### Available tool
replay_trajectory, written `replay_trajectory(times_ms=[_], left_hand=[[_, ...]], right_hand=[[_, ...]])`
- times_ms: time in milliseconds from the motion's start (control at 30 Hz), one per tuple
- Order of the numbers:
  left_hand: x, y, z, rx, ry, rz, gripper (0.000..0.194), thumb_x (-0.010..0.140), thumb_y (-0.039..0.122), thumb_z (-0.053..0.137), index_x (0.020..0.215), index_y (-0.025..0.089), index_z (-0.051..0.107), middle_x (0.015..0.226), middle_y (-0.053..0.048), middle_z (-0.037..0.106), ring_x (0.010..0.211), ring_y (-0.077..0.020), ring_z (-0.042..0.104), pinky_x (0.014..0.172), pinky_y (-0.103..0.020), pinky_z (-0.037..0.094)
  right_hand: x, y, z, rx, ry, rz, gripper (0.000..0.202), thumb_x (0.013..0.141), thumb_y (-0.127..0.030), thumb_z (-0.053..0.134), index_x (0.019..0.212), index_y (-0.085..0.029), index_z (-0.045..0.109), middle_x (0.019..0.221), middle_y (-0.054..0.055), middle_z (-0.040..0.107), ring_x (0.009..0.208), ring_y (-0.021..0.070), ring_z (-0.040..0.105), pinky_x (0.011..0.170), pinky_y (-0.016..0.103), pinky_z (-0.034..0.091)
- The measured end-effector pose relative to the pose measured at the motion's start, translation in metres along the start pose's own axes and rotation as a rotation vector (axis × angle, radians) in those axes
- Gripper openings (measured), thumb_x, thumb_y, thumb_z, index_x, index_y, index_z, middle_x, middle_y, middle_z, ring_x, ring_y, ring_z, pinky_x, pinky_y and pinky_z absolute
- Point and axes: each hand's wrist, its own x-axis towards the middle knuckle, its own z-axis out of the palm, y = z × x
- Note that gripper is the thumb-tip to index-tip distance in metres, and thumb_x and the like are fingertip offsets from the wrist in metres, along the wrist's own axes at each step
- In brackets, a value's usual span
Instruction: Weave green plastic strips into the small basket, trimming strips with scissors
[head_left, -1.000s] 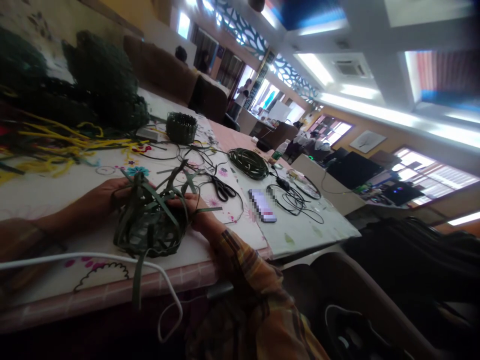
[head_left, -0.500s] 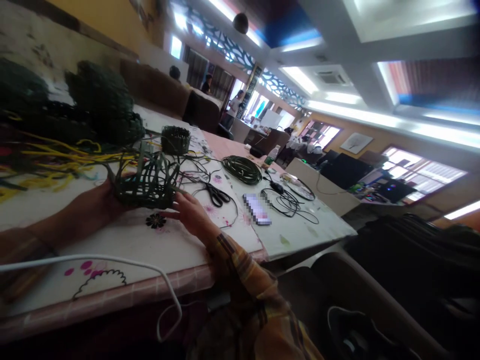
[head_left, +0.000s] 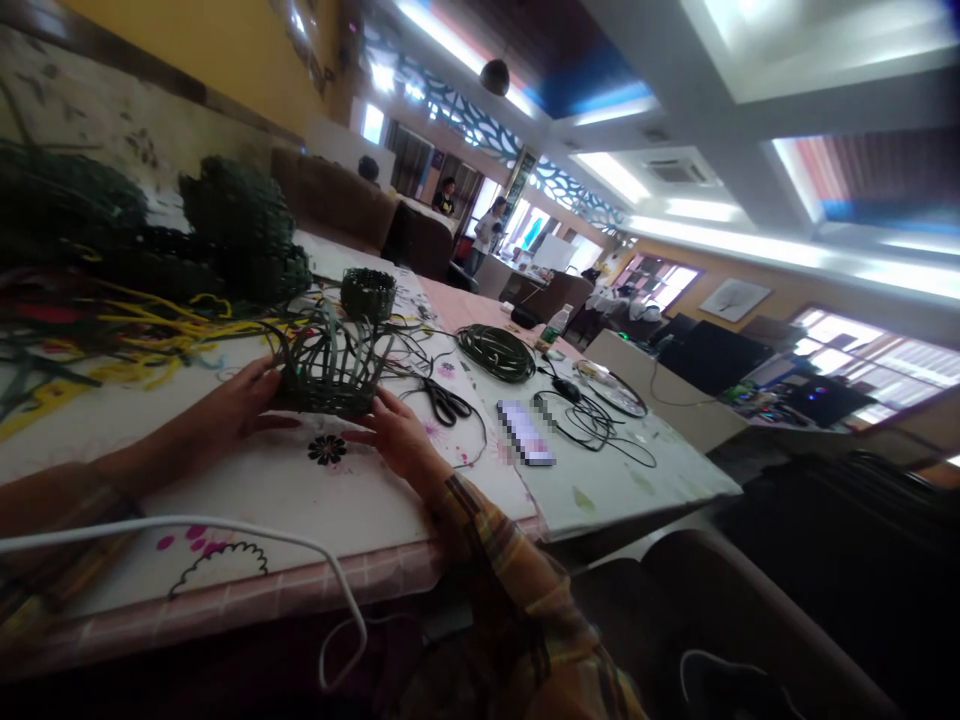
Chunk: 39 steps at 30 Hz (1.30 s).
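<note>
Between my two hands is a partly woven dark green basket (head_left: 330, 372), with loose strips sticking up around its rim. My left hand (head_left: 251, 400) grips its left side, fingertips at the wall. On the right side, my right hand (head_left: 394, 425) holds the lower wall with its fingers. Behind it stands a smaller woven green basket (head_left: 368, 294). A pair of black scissors (head_left: 445, 400) lies to the right of my right hand, among loose strips.
A coil of green strip (head_left: 495, 352), a phone (head_left: 525, 432) and a tangled black cable (head_left: 592, 415) lie to the right. Yellow strips (head_left: 142, 320) and stacked green woven pieces (head_left: 236, 215) are at the left. A white cable (head_left: 247, 522) crosses in front. People are in the background.
The view has shifted, so everything sits slightly lower and further right. Both hands still hold the basket, which now appears tipped a little differently, its strips more upright.
</note>
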Motion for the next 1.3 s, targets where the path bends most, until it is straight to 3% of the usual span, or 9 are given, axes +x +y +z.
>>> replay_trajectory(times_ms=[233, 467, 567, 700, 867, 967, 1067, 1167, 1300], left_hand=[[0.002, -0.005, -0.002, -0.052, 0.023, -0.069, 0.093, 0.068, 0.065, 0.08, 0.148, 0.031, 0.047, 0.123, -0.008, 0.066, 0.084, -0.0191, 0.071, 0.08, -0.04, 0.066], [-0.002, 0.007, -0.005, 0.401, 0.179, 0.2, 0.084, 0.068, 0.075, 0.069, 0.128, 0.018, 0.059, 0.136, -0.013, 0.047, 0.074, -0.0157, 0.068, 0.073, -0.04, 0.065], [0.002, 0.004, -0.012, 0.486, 0.224, 0.218, 0.084, 0.069, 0.083, 0.06, 0.121, 0.016, 0.061, 0.125, -0.012, 0.056, 0.076, -0.0186, 0.068, 0.076, -0.04, 0.063], [0.01, -0.004, -0.023, 0.467, 0.145, 0.135, 0.094, 0.069, 0.088, 0.053, 0.13, 0.016, 0.055, 0.104, -0.01, 0.067, 0.079, -0.0247, 0.069, 0.081, -0.044, 0.06], [0.01, -0.002, -0.017, 0.489, 0.137, 0.215, 0.092, 0.055, 0.079, 0.074, 0.123, 0.019, 0.058, 0.111, -0.008, 0.065, 0.09, -0.0245, 0.066, 0.083, -0.042, 0.061], [0.006, 0.002, -0.009, 0.454, 0.158, 0.254, 0.082, 0.058, 0.074, 0.077, 0.118, 0.02, 0.06, 0.11, -0.006, 0.065, 0.088, -0.0218, 0.064, 0.082, -0.04, 0.062], [0.002, 0.005, -0.005, 0.477, 0.172, 0.281, 0.077, 0.062, 0.073, 0.076, 0.116, 0.02, 0.061, 0.108, -0.006, 0.065, 0.087, -0.0219, 0.064, 0.083, -0.041, 0.062], [-0.001, 0.006, -0.005, 0.518, 0.135, 0.328, 0.075, 0.065, 0.075, 0.073, 0.115, 0.021, 0.061, 0.111, -0.007, 0.064, 0.088, -0.0234, 0.066, 0.083, -0.042, 0.061], [-0.006, 0.011, -0.002, 0.601, 0.116, 0.419, 0.07, 0.069, 0.078, 0.068, 0.111, 0.022, 0.06, 0.109, -0.007, 0.065, 0.088, -0.0249, 0.067, 0.082, -0.042, 0.06]], right_hand=[[0.001, -0.005, 0.0, 0.013, 0.052, 0.046, 0.021, 0.101, -0.026, 0.051, 0.121, -0.025, 0.06, 0.104, 0.003, 0.073, 0.083, 0.017, 0.075, 0.07, 0.032, 0.064], [0.003, 0.002, -0.003, -0.009, 0.018, 0.098, 0.018, 0.103, -0.026, 0.047, 0.107, -0.02, 0.064, 0.103, 0.004, 0.074, 0.08, 0.0167, 0.076, 0.062, 0.027, 0.061], [0.003, 0.006, -0.004, -0.071, -0.014, 0.06, 0.022, 0.102, -0.035, 0.051, 0.105, -0.019, 0.065, 0.104, 0.005, 0.074, 0.08, 0.017, 0.076, 0.062, 0.027, 0.061], [0.004, 0.01, -0.004, -0.212, -0.004, 0.001, 0.031, 0.1, -0.047, 0.053, 0.1, -0.017, 0.063, 0.101, 0.006, 0.072, 0.07, 0.0151, 0.074, 0.058, 0.026, 0.06], [0.002, 0.005, -0.004, -0.53, 0.254, -0.078, 0.037, 0.1, -0.05, 0.046, 0.091, -0.017, 0.058, 0.088, 0.004, 0.066, 0.061, 0.0126, 0.068, 0.051, 0.024, 0.055], [-0.004, -0.006, -0.002, -0.82, 0.495, -0.372, 0.028, 0.093, -0.044, 0.063, 0.1, -0.017, 0.061, 0.097, 0.006, 0.065, 0.082, 0.0162, 0.068, 0.07, 0.029, 0.06], [-0.008, -0.016, 0.002, -1.155, 0.447, -0.747, 0.051, 0.085, -0.039, 0.075, 0.128, -0.018, 0.059, 0.13, 0.015, 0.06, 0.125, 0.0249, 0.058, 0.108, 0.041, 0.049], [-0.006, -0.02, 0.003, -1.309, 0.267, -0.81, 0.069, 0.085, -0.039, 0.077, 0.146, -0.023, 0.049, 0.151, 0.015, 0.048, 0.143, 0.0264, 0.043, 0.121, 0.042, 0.037], [0.0, -0.014, 0.0, -1.351, 0.224, -0.782, 0.063, 0.089, -0.034, 0.074, 0.146, -0.019, 0.052, 0.137, 0.014, 0.058, 0.129, 0.0233, 0.055, 0.113, 0.035, 0.043]])
